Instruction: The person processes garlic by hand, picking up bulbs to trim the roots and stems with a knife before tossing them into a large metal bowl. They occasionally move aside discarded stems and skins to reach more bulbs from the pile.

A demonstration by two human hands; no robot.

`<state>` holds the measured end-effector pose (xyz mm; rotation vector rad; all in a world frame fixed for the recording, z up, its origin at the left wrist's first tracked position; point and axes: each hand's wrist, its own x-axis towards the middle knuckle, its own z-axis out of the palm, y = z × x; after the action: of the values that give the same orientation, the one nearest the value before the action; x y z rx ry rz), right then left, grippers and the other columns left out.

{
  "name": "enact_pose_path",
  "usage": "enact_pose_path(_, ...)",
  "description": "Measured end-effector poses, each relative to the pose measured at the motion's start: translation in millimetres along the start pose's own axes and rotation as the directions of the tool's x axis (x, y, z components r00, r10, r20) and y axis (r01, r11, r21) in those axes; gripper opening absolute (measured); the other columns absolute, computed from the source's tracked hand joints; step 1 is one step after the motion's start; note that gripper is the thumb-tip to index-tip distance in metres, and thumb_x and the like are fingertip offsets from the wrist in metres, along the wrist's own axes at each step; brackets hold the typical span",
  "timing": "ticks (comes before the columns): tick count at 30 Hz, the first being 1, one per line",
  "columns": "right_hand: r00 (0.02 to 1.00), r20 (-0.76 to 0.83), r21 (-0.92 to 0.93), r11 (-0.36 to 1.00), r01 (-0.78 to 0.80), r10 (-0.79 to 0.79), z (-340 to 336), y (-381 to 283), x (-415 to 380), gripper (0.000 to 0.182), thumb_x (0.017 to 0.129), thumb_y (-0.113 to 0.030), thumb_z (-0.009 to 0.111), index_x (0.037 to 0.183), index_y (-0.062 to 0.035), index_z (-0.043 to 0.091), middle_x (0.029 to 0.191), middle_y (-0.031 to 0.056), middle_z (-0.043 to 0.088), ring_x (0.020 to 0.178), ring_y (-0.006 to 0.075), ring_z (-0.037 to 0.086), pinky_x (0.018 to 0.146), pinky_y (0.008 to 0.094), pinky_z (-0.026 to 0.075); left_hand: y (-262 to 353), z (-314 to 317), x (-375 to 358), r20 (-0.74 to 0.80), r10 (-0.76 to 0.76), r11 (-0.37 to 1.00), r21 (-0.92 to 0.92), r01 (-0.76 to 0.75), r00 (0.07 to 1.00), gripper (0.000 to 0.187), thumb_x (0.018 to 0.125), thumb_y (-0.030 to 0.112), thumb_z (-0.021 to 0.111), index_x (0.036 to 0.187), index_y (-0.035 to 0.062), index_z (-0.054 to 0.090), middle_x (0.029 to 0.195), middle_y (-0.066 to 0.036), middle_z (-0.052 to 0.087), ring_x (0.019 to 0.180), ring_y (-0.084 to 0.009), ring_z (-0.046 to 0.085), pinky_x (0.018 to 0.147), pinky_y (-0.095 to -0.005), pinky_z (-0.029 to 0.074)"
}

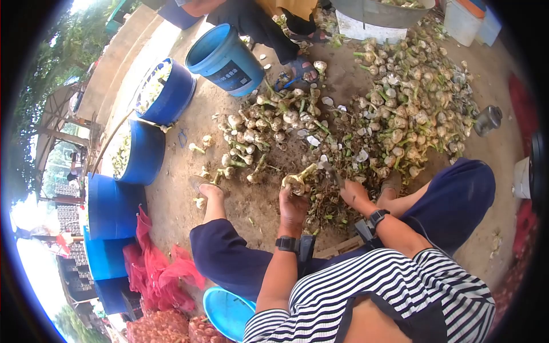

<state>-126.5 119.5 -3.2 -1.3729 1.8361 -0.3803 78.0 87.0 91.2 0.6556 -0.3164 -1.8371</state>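
Note:
My left hand (293, 207) is closed around a garlic bulb (294, 183), whose stem points up and to the right. In my right hand (355, 196) is a small knife with a dull grey blade (333, 174), its tip right at the end of that stem. Below and between the hands lies a heap of cut stems and dry trimmings (329, 208). Beyond them, a loose pile of garlic bulbs with stems (251, 134) covers the ground. A larger pile of garlic (414, 108) spreads to the right.
A blue bucket (231, 66) stands ahead, beside another person's sandalled foot (303, 68). Blue barrels (143, 151) line the left side, some holding garlic. Red mesh (157, 268) and a light blue basin (229, 308) lie at lower left. A metal jar (488, 120) is at right.

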Motion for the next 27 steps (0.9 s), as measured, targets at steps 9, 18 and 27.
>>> enact_pose_path(9, 0.977, 0.159, 0.324, 0.928, -0.185, 0.139, 17.5, -15.2, 14.4, 0.023, 0.091, -0.023, 0.056, 0.097, -0.0010, 0.058, 0.068, 0.0096, 0.057, 0.058, 0.0203, 0.056, 0.056, 0.0397, 0.045, 44.9, 213.4, 163.3, 0.565, 0.038, 0.621, 0.633, -0.463, 0.824, 0.102, 0.086, 0.026, 0.072, 0.154, -0.0008, 0.000, 0.141, -0.029, 0.042, 0.124, -0.0297, 0.049, 0.102, -0.0378, 0.041)
enact_pose_path(18, 0.923, 0.237, 0.426, 0.821, -0.379, 0.302, 21.7, 4.8, 37.6, 0.027, 0.094, -0.028, 0.058, 0.103, -0.0027, 0.058, 0.066, 0.0078, 0.056, 0.052, 0.0187, 0.054, 0.052, 0.0376, 0.044, 97.3, -166.7, 159.4, 0.179, 0.263, -0.648, 0.761, 0.036, 0.948, 0.057, 0.072, 0.002, 0.063, 0.127, 0.0157, 0.062, 0.136, -0.020, 0.052, 0.124, -0.0405, 0.049, 0.104, -0.0488, 0.040)
enact_pose_path(27, 0.929, 0.226, 0.371, 0.856, -0.361, 0.294, 35.3, -1.3, 49.6, 0.032, 0.092, -0.028, 0.059, 0.111, -0.0024, 0.058, 0.072, 0.0093, 0.061, 0.058, 0.0195, 0.060, 0.057, 0.0382, 0.047, 103.5, -286.2, 176.2, -0.119, 0.101, 0.141, 0.985, 0.104, 0.988, 0.063, 0.078, 0.005, 0.065, 0.139, 0.0131, 0.050, 0.126, -0.025, 0.056, 0.113, -0.0422, 0.055, 0.094, -0.0454, 0.048)
